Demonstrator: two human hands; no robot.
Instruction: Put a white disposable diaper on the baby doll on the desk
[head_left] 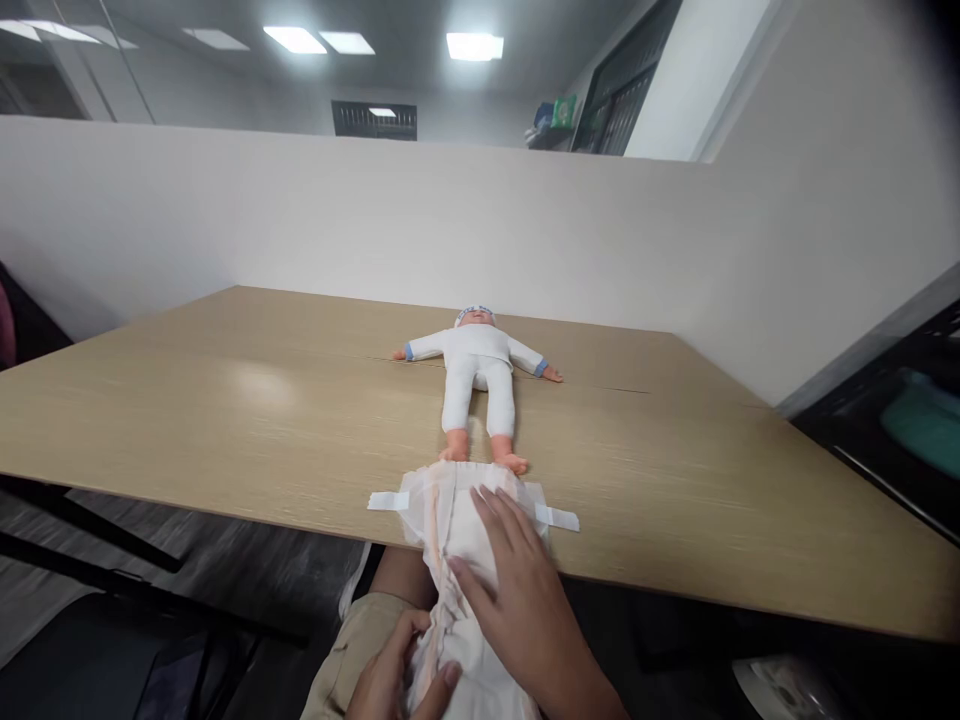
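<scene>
An unfolded white diaper [469, 525] lies over the table's front edge, its far end on the tabletop and its near end hanging toward my lap. Its two side tabs are spread out left and right. My right hand [514, 580] rests flat on the inner face of the diaper, fingers extended. Lower down, my left hand [409, 665] grips the diaper's left gathered edge between thumb and fingers. Just beyond the diaper, a baby doll [478, 370] in a white outfit with blue cuffs lies on its back, feet toward me, arms spread.
The wooden table [225, 420] reaches a white wall [375, 220] with a window above it. A dark chair [97, 650] stands at the lower left. At the right edge is a black item [847, 430] with something teal in it. A whitish round object [787, 690] sits below the table.
</scene>
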